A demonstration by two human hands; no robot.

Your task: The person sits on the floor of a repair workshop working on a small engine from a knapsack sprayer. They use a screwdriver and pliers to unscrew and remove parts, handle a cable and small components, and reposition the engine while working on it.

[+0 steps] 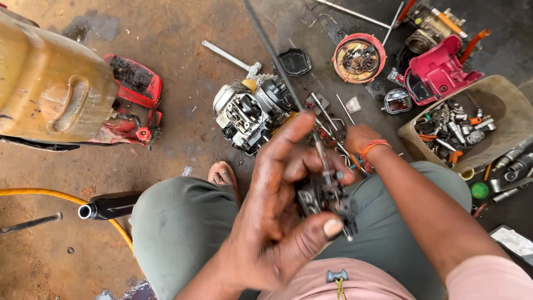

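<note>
Blackened metal marks the small carburettor-like part (326,201) that is gripped in the left hand (277,222) above the lap, thumb pressed on its lower edge and fingers (300,166) curled behind it. A thin metal tool (321,151) is held by the right hand (355,145) and its tip is set into the top of the part; the right fingers are clenched around the shaft (an orange band is worn at that wrist). On the concrete floor (183,50), just beyond the knees, a stripped small engine (250,108) is placed. A round red housing (359,58) and a red plastic cover (438,71) are seen further right, near a tan tub (499,108) filled with loose parts. At far left a yellowish fuel tank (50,89) is seen, with a yellow hose (50,195) below it.
</note>
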